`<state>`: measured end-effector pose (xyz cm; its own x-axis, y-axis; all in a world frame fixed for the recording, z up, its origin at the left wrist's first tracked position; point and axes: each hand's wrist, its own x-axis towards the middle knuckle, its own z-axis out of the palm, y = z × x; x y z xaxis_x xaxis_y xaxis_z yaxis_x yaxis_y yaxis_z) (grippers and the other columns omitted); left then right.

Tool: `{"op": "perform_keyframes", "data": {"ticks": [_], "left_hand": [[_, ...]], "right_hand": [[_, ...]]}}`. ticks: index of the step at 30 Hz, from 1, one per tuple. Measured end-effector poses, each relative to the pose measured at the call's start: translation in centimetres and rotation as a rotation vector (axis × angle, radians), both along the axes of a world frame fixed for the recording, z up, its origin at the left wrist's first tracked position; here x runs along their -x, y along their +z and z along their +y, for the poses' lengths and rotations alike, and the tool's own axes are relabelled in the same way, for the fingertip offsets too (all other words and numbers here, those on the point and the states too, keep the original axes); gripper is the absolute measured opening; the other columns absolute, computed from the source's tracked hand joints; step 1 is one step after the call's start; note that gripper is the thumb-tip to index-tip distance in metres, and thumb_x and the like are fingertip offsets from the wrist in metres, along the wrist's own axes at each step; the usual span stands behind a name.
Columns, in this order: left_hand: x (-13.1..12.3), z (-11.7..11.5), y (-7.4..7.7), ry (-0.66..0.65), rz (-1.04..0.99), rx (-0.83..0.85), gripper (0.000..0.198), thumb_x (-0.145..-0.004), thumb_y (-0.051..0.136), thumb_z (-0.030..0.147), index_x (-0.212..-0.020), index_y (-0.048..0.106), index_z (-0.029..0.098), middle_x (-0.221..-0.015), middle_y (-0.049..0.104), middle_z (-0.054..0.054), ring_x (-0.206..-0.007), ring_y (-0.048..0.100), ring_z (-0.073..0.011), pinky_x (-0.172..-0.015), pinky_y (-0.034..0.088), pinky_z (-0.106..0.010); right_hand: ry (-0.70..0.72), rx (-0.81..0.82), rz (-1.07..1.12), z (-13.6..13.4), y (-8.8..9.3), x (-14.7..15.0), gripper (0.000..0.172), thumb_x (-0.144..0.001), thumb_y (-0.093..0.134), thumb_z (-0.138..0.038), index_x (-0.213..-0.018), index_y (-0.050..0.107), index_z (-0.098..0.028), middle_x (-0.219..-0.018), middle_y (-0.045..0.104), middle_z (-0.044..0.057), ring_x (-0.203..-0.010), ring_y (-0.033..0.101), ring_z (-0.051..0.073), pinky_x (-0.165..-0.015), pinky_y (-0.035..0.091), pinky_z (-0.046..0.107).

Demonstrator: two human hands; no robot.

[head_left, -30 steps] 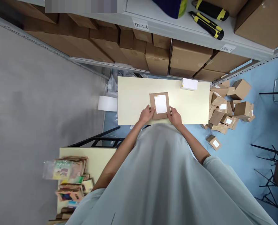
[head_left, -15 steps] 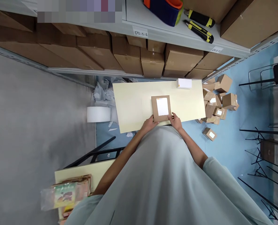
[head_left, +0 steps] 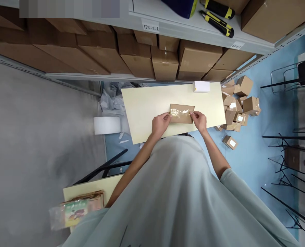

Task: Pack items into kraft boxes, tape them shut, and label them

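Note:
A small brown cardboard box (head_left: 182,114) stands on edge over the pale yellow table (head_left: 144,106), its taped side facing up at me. My left hand (head_left: 160,123) grips its left end and my right hand (head_left: 199,121) grips its right end, fingers closed on the cardboard. A white pad or label stack (head_left: 201,86) lies at the table's far right corner.
Shelving with large cardboard cartons (head_left: 165,61) runs behind the table; two yellow-black utility knives (head_left: 217,19) lie on the upper shelf. Several small labelled boxes (head_left: 238,103) are piled on the blue floor to the right. A white roll (head_left: 107,125) sits left of the table. Packets (head_left: 76,209) are stacked on a lower table.
The box lay flat with its white label up; now both hands have tipped it onto its edge, showing a taped side. My hands moved to its left and right ends.

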<state>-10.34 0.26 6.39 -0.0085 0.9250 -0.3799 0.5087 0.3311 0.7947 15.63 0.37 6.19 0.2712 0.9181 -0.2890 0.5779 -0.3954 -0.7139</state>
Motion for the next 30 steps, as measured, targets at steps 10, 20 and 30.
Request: {"op": "perform_keyframes", "data": {"ticks": [10, 20, 30], "left_hand": [[-2.3, 2.0, -1.9, 0.239, -0.016, -0.048, 0.034, -0.105, 0.069, 0.048, -0.119, 0.085, 0.021, -0.115, 0.088, -0.009, -0.105, 0.081, -0.0275, -0.097, 0.060, -0.036], [-4.2, -0.2, -5.2, 0.388, -0.187, -0.057, 0.053, -0.106, 0.062, 0.060, -0.138, 0.074, 0.020, -0.137, 0.080, -0.014, -0.118, 0.076, -0.0256, -0.103, 0.063, -0.039], [-5.5, -3.8, -5.8, 0.345, -0.237, -0.029, 0.049, -0.090, 0.072, 0.043, -0.133, 0.079, 0.021, -0.143, 0.079, -0.012, -0.127, 0.077, -0.0300, -0.113, 0.063, -0.048]], "right_hand": [[0.135, -0.026, 0.119, 5.7, -1.5, -1.4, 0.071, -0.091, 0.061, -0.087, -0.099, 0.077, -0.019, -0.093, 0.081, 0.010, -0.086, 0.073, 0.025, -0.085, 0.058, 0.037], [0.206, 0.080, 0.386, 3.0, -4.0, -3.4, 0.072, -0.095, 0.064, -0.082, -0.130, 0.074, -0.020, -0.126, 0.079, 0.015, -0.098, 0.076, 0.024, -0.090, 0.066, 0.041], [0.458, -0.020, 0.437, 2.9, -5.7, -7.8, 0.057, -0.101, 0.067, -0.064, -0.146, 0.078, -0.029, -0.158, 0.068, 0.010, -0.133, 0.072, 0.028, -0.106, 0.068, 0.045]]}}
